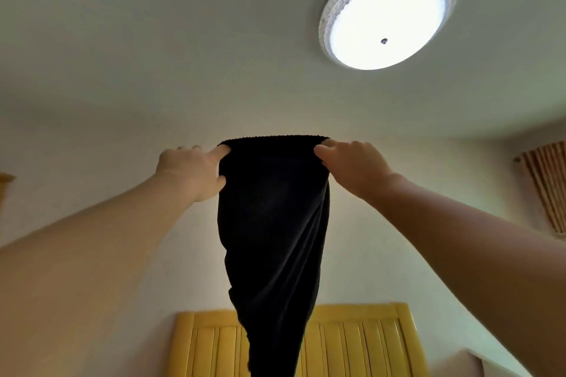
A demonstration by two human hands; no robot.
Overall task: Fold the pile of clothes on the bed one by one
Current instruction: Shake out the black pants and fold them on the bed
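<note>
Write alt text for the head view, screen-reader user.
Both hands, left hand and right hand, grip the top edge of a black garment held up high, its length hanging down. Behind: lit ceiling lamp, yellow headboard, curtain at right.

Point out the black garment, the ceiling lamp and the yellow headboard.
black garment point(274, 223), head view, middle of the hanging cloth
ceiling lamp point(387, 18), head view, lit glass dome
yellow headboard point(361, 346), head view, slatted panel right of the cloth

A black garment point(272, 239) hangs lengthwise in the air, its straight top hem spread taut, narrowing downward in folds.
</note>
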